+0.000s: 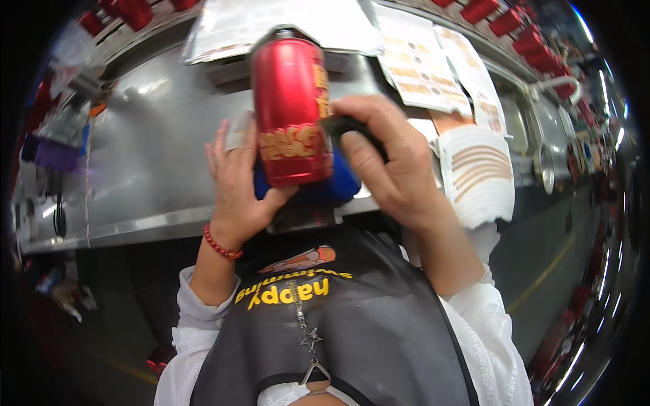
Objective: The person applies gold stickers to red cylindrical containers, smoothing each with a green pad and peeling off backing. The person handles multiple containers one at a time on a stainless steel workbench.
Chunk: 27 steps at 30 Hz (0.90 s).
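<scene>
A glossy red bottle-shaped vessel (291, 95) with raised gold decoration lies in front of me, its neck end away from me. Under its near end shows a blue cushion (347, 179). My left hand (237, 172) rests against the vessel's left side and near end, fingers spread, thumb by the base; a whitish wrap (238, 132) covers one finger. From the right, my right hand (393, 152) pinches a dark flat pad (355, 130) between thumb and fingers, close against the vessel's decorated side. What the pad is made of cannot be made out.
A metal worktable (162, 145) spans the front. Printed sheets (420, 57) and a white foam sheet with brown curved strips (477, 172) lie at the right. Beyond are a sink (518, 125) and more red vessels (535, 44). A purple object (54, 152) sits at far left.
</scene>
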{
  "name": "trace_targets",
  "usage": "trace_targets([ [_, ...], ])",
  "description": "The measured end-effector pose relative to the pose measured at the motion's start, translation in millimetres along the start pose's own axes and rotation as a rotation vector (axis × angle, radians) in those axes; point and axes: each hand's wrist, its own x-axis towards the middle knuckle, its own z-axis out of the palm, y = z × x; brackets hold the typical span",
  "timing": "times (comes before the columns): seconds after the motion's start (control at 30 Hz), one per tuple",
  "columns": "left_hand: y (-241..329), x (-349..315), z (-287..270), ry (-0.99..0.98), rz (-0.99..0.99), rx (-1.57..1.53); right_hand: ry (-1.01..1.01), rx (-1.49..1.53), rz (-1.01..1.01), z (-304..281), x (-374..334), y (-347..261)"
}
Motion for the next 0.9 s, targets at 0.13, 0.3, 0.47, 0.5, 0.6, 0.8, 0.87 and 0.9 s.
trace_targets([
  [0.13,12,-1,11,0.133,0.020,-0.034,0.058,-0.348,0.016,-82,-58,61],
  [0.3,15,-1,21,0.161,0.011,-0.055,-0.029,-0.678,0.329,-184,-147,142],
  [0.47,14,-5,21,0.182,0.001,-0.043,-0.221,-0.702,0.349,-195,-115,167],
  [0.5,15,-5,22,0.179,-0.003,-0.039,-0.306,-0.723,0.358,-199,-104,171],
  [0.6,11,-7,24,0.192,0.002,-0.005,-0.500,-0.728,0.452,-203,-73,171],
  [0.8,12,-6,26,0.208,0.013,0.035,-0.570,-0.700,0.478,-209,-56,190],
  [0.87,11,-7,26,0.209,0.012,0.039,-0.547,-0.625,0.445,-212,-57,195],
  [0.9,11,-7,26,0.208,0.011,0.035,-0.519,-0.571,0.438,-215,-61,200],
])
